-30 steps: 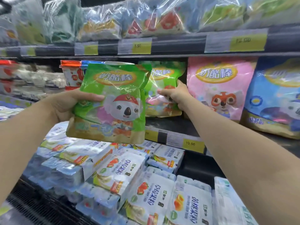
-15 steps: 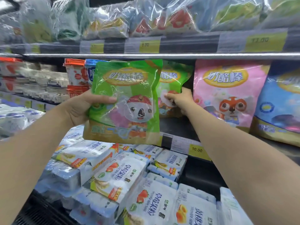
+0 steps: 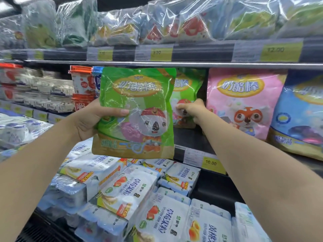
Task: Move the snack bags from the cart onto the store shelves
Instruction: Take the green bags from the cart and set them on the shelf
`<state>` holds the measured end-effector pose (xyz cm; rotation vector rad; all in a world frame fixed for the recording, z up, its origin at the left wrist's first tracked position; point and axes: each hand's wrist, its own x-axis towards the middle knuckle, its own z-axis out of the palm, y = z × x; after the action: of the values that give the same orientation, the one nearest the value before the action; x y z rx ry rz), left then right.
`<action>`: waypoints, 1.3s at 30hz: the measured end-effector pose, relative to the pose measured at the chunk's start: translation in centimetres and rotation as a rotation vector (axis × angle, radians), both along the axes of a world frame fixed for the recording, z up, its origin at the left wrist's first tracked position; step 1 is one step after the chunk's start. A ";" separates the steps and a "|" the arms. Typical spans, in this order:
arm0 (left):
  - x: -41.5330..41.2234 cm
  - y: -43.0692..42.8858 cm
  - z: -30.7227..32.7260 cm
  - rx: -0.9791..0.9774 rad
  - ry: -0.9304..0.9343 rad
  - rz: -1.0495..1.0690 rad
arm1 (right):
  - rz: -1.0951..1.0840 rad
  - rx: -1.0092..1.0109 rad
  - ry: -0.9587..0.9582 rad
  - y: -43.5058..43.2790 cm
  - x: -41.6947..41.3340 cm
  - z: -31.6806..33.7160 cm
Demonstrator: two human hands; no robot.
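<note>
Two green bags are in play. Your left hand (image 3: 90, 119) grips the green snack bag (image 3: 136, 112) by its left edge, thumb across the front and fingers behind. The bag is upright in front of the shelf (image 3: 185, 137), not yet on it. Your right hand (image 3: 192, 109) reaches beyond and to the right of it and pinches the shelved green bag (image 3: 187, 88), which stands just left of the pink bag (image 3: 244, 102).

You look to be mid-placement, steadying the shelved green bag to make room. The next move probably calls for carrying the green snack bag forward and rightward from your left hand's spot. Seat its base on the shelf, upright against the bag under your right hand, then release.
</note>
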<state>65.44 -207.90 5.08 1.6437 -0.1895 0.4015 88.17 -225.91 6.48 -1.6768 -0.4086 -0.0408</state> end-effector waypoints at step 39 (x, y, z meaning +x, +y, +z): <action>4.9 -7.9 -0.3 0.466 -0.033 0.434 | 0.203 -0.026 -0.190 -8.0 -8.3 -0.5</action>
<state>70.31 -215.77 4.75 2.1435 0.0605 0.7563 79.83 -233.96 6.03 -1.6544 -0.7242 -0.0452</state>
